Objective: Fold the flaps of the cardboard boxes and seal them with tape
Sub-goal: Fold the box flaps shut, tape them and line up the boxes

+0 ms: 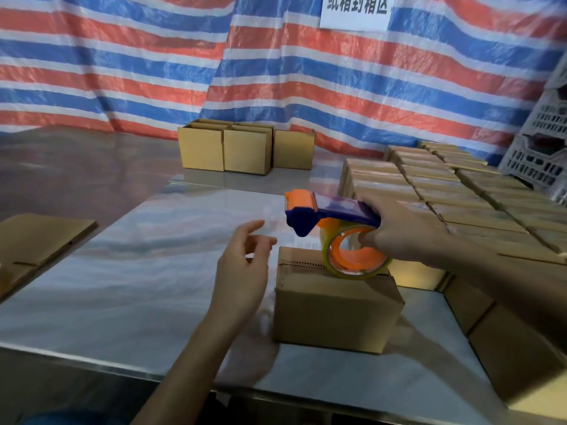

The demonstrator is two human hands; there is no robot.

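Cardboard box sits on the table near its front edge. Right hand grips the tape dispenser over its top; left hand hovers just beside it, fingers relaxed, holding nothing.

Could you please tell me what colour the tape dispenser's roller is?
The roller is orange; head view.

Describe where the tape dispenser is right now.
In the head view, the tape dispenser is right of centre, gripped by the right hand over the top of the near cardboard box, with the left hand just to its left.
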